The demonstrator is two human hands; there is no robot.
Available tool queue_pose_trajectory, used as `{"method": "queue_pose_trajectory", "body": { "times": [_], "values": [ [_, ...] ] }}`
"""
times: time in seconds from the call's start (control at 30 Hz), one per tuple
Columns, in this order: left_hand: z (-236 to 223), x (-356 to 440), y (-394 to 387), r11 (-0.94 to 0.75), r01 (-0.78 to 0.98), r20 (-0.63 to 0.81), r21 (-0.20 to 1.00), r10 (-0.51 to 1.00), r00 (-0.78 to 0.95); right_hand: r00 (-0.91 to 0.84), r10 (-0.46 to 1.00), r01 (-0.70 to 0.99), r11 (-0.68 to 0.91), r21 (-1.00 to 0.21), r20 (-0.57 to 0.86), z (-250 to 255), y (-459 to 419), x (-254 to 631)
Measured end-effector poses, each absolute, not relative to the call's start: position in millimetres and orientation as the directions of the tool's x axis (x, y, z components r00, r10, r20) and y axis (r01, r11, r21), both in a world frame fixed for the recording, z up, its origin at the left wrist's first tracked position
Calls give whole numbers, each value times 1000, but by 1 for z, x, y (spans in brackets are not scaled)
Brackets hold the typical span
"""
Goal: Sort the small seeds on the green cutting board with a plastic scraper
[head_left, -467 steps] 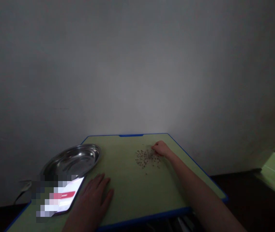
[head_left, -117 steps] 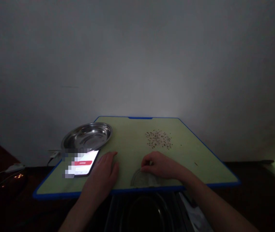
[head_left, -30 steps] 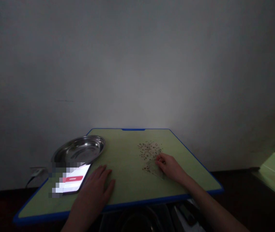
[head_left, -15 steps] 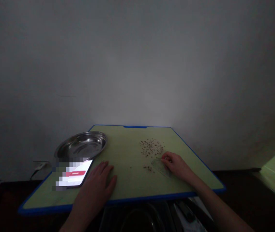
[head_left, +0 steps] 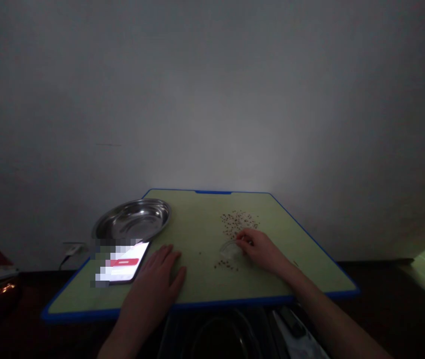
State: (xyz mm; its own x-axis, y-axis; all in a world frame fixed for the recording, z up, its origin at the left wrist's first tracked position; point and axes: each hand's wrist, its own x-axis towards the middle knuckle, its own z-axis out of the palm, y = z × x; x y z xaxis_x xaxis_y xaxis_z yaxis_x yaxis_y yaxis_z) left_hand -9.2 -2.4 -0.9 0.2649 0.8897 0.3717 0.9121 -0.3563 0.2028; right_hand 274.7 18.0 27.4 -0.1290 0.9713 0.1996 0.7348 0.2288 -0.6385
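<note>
Clear, thin material, probably plastic, shows in my right grip (head_left: 257, 248): fingertips pinched together on a see-through curved piece (head_left: 229, 248), which lies to the left of my knuckles with its rounded rim facing left; its long axis is too faint to tell. The larger scatter of dark bits (head_left: 239, 223) sits just beyond that grip on the pale green bench (head_left: 193, 284), while a smaller cluster (head_left: 226, 266) lies on the near side of the clear piece. My right is nearer to both. My left hand (head_left: 157, 274) holds nothing, spread palm-down beside the phone (head_left: 130, 271), near the steel basin (head_left: 133, 219). The screen's red bar carries pale marks I can't read; no brand is legible.
</note>
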Motion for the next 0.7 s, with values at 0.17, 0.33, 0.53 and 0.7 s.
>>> {"method": "queue_pose_trajectory", "body": {
  "times": [0.17, 0.33, 0.53, 0.7],
  "values": [
    [2, -8, -4, -361, 908, 370, 212, 890, 267, -104, 972, 718, 221, -661, 212, 29, 14, 293],
    [2, -7, -5, -362, 905, 381, 223, 887, 260, -98, 973, 729, 215, -650, 211, 26, 6, 303],
    [1, -7, -5, -370, 901, 384, 228, 884, 267, -112, 974, 747, 214, -630, 198, 24, -1, 305],
    [1, -8, -5, -365, 904, 364, 224, 891, 270, -109, 974, 760, 209, -616, 196, 26, -7, 302]
  ]
}}
